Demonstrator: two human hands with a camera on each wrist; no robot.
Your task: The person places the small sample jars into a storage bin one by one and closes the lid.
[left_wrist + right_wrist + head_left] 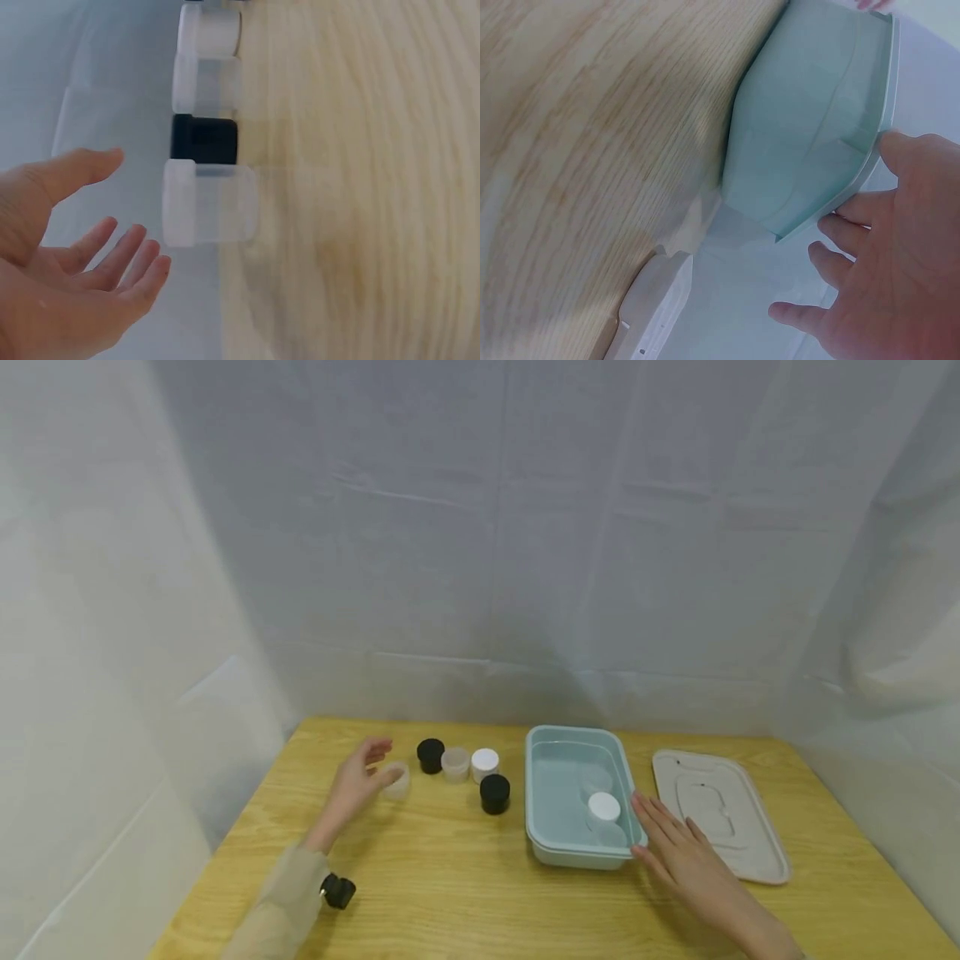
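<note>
Jars stand in a loose row on the wooden worktop (420,877), and the person's left hand (358,785) reaches for the nearest one, a translucent jar (395,781) at the row's left end. Its fingers (120,259) are spread and relaxed beside the jar, with the thumb above it; they have not closed on it, and whether they touch it cannot be told. Beyond it stand a black-lidded jar (431,755), a frosted jar (455,763), a white-lidded jar (485,764) and a second black jar (495,793), slightly nearer the camera.

The right hand (686,852) lies flat on the worktop, its straight fingers (847,225) against the rim at the near right corner of the pale blue bin (570,852), gripping nothing. Inside the bin sits one jar with a white lid (603,807); something clear may lie near it, but that is hard to tell. A beige lid (720,814) lies flat just right of the bin.

Judging from this, packing has barely begun: one jar is in the bin, five remain on the worktop, and the bin is uncovered.
</note>
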